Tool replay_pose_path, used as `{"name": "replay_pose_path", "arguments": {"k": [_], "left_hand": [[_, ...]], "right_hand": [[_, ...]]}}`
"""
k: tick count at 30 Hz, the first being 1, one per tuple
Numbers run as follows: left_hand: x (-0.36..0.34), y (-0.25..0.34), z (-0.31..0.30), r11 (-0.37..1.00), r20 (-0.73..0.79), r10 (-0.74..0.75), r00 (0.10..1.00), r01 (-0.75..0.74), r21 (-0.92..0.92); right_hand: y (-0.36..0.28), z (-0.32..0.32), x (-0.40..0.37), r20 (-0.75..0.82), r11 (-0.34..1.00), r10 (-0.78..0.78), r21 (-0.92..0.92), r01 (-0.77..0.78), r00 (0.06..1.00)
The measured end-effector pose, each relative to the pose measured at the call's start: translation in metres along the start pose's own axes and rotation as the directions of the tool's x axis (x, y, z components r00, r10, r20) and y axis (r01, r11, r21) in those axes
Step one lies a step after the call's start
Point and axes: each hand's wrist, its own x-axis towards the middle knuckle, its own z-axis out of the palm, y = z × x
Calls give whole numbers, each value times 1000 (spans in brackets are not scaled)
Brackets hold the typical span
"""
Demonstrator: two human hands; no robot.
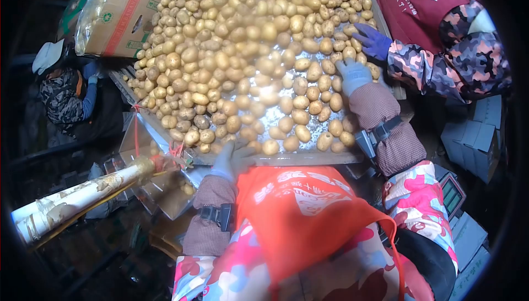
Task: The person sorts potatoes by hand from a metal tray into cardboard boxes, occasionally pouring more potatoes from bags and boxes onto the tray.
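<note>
Hundreds of potatoes cover a metal sorting table. Its long axis runs from the near rim away to the far side, while the oval potatoes themselves point every way. The gloved left hand lies spread and loose at the near rim, gripping nothing, just beside the nearest potatoes. The right hand, also gloved, rests on the heap at the right with its fingers pointing far; whether it grips a potato cannot be told. A co-worker's blue-gloved hand touches potatoes just beyond it. A cardboard box lies tilted at the far left.
</note>
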Motion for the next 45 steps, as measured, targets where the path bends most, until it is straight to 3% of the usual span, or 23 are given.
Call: {"name": "replay_pose_path", "arguments": {"k": [2, 4, 6, 9, 12, 15, 17, 19, 20, 21, 22, 24, 25, 27, 29, 31, 32, 34, 37, 39, 42, 44, 45], "left_hand": [[-1, -1, 2, 1000, 7, 13, 1000, -13, 4], [-6, 3, -1, 998, 18, 7, 1000, -8, 55], [-5, 6, -2, 991, 48, -17, 999, 10, 135], [-4, 3, -7, 993, 84, 6, 996, -16, 118], [-8, 5, -4, 995, 67, -3, 998, -4, 100], [18, -10, -24, 998, 127, -5, 992, 12, -57], [24, -14, -10, 986, 308, -23, 951, 72, -151], [10, -4, 29, 946, 438, -89, 895, 214, -245], [-2, 9, 54, 906, 498, -139, 856, 313, -284], [10, 0, 58, 996, 501, 38, 865, 8, -89], [27, -14, 58, 948, 540, 202, 817, -301, 100], [30, -25, 55, 628, 625, 367, 689, -679, 380], [23, -15, 52, 430, 664, 392, 636, -765, 479], [20, -7, 44, 356, 681, 440, 585, -810, 466], [12, 0, 38, 591, 630, 427, 649, -727, 349], [-2, 5, 33, 939, 531, 286, 798, -343, 9], [-8, 7, 31, 976, 496, 205, 844, -139, -167], [-13, 7, 27, 924, 470, 130, 873, 65, -377], [-14, 2, 22, 856, 455, 129, 881, 132, -499], [-13, -3, 18, 809, 440, 134, 888, 158, -566], [-7, -10, 13, 735, 415, 149, 897, 180, -654], [0, -15, 10, 693, 400, 156, 903, 188, -696], [3, -17, 7, 680, 396, 158, 905, 191, -708]], "right_hand": [[10, -9, -2, 130, 971, 94, 208, -120, 987], [14, 4, 10, 182, 965, 157, 182, -190, 971], [-3, -25, 1, 315, 648, 401, 567, -509, 860], [17, -11, 4, 273, 795, 338, 430, -428, 901], [19, -7, -18, 55, 857, 218, 466, -218, 974], [17, 22, -31, -68, 659, 272, 740, -134, 960], [-28, -8, -64, -124, 643, 300, 759, -104, 946], [-88, -55, -95, 259, 473, 136, 831, -292, 956], [-107, -51, -109, 235, 435, -70, 882, -182, 970], [-120, -46, -118, 197, 369, -273, 925, -87, 942], [-128, -37, -125, 105, 478, -274, 877, 41, 956], [-114, -6, -123, 123, 656, -181, 755, 27, 976], [-105, 9, -114, 112, 731, -142, 682, 27, 984], [-82, 9, -83, 92, 739, -72, 674, -9, 993], [-62, -2, -40, 55, 818, -34, 575, -4, 998], [-48, -14, -1, 12, 821, -14, 572, 5, 1000], [-48, -20, 5, -31, 871, 27, 490, -9, 999], [-64, -37, 14, -168, 942, 82, 335, -22, 982], [-129, -34, -21, 1, 897, -75, 437, 67, 997], [-151, 32, -60, -315, 869, -440, 85, 487, 841], [-146, 34, -81, -273, 810, -473, 239, 535, 838], [-145, 11, -95, -60, 862, -458, 216, 459, 887], [-137, 23, -98, -156, 847, -471, 196, 495, 868]]}}
